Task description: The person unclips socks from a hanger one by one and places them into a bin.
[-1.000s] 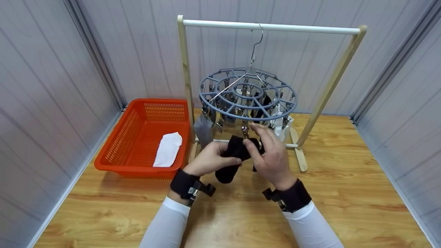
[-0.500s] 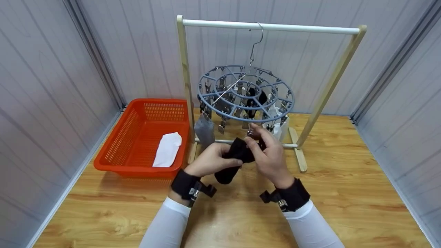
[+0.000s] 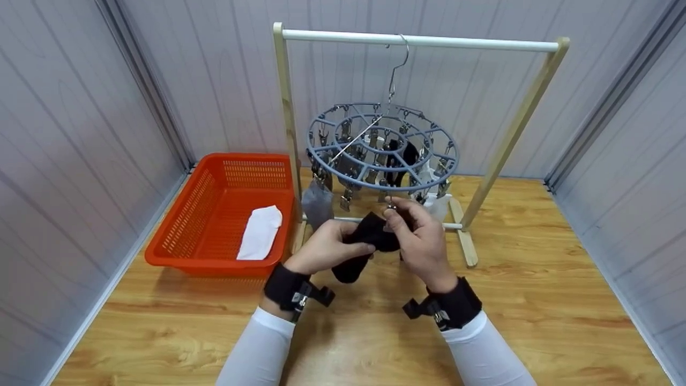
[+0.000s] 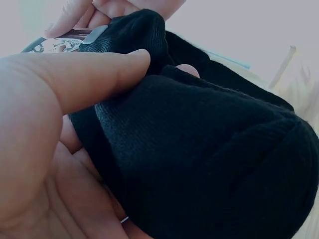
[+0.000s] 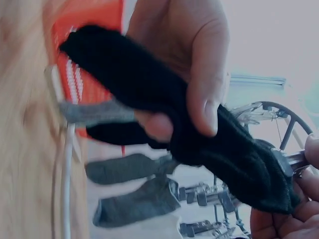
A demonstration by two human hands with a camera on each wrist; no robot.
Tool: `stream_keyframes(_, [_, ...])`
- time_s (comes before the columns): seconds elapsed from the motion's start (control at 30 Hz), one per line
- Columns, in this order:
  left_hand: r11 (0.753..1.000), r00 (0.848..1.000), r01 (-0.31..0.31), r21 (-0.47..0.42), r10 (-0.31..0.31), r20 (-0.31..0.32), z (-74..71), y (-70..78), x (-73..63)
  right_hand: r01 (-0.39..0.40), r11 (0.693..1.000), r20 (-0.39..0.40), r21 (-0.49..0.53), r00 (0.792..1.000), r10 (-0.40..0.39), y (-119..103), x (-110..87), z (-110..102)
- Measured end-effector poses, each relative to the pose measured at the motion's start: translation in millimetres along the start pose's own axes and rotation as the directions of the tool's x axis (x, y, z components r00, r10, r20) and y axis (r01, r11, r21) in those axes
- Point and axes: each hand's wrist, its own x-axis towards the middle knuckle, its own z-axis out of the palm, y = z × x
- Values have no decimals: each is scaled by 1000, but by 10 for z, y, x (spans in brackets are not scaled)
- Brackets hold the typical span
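My left hand (image 3: 327, 249) pinches a black sock (image 3: 348, 273) between thumb and fingers, below the near rim of a round grey clip hanger (image 3: 364, 183). With thumb and fingertips, my right hand (image 3: 426, 244) pinches a metal clip (image 5: 295, 160) hanging from that rim. The clip's jaws sit over the edge of the sock's cuff in the right wrist view. Seen from the left wrist, the clip (image 4: 94, 34) meets the folded top of the sock, and more black fabric (image 4: 199, 56) runs behind it.
An orange basket (image 3: 214, 261) stands at left, with a white sock (image 3: 261, 233) in it. Grey (image 3: 317, 203), black (image 3: 410, 155) and white (image 3: 438, 206) socks hang from the hanger. A wooden stand (image 3: 509, 139) with a white bar (image 3: 343, 37) carries it.
The hanger has turned and shifted slightly left. My right hand's fingers have closed in on the clip, which has come down to the sock's cuff. My left hand stays nearly in place, still gripping the sock.
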Motion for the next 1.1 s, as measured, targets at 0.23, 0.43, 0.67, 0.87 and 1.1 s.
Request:
stream_keyframes(0.23, [1000, 1000, -6, 14, 6, -18, -22, 3, -2, -101, 985, 0, 140, 995, 102, -39, 7, 24])
stream_keyframes(0.43, [1000, 1000, -10, -7, 10, -5, -28, 3, 2, -78, 989, -2, 127, 997, 79, -53, 11, 12])
stream_keyframes(0.67, [1000, 1000, -5, -25, 5, 1, -44, 10, -13, -82, 985, -34, 155, 996, 88, -61, 15, 24])
stream_keyframes(0.87, [999, 1000, 4, -50, -3, 19, -52, 23, -13, -62, 987, -29, 150, 997, 67, -62, 13, 7])
stream_keyframes(1.1, [999, 999, 33, -29, -32, 31, -69, 16, -12, -84, 980, -14, 182, 996, 88, -67, 27, -16])
